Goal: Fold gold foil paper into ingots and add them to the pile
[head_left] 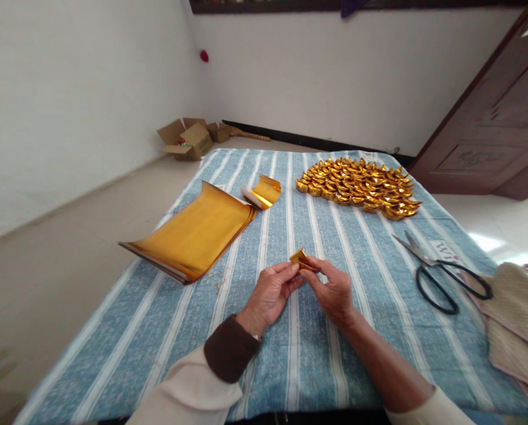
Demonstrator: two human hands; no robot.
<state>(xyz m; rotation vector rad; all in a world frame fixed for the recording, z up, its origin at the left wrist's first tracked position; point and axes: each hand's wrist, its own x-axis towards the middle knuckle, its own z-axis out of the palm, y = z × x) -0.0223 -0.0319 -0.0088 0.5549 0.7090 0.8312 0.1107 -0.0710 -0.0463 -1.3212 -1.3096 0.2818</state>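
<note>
Together, left hand [270, 293] and right hand [332, 289] pinch a gold paper fold [301, 258]; bare striped cloth [166, 330] around; scissors [440, 274] at three o'clock.

A stack of gold foil sheets [193, 236] lies up and to the left of the hand, a curled gold strip [262, 192] just beyond it. A heap of folded gold ingots [361, 186] sits farther out to the right. Black-handled scissors [440, 274] lie well right, touching woven mats [518, 319]. All rest on a blue striped cloth [370, 260]. Open cardboard boxes [188, 139] stand far off on the floor.
</note>
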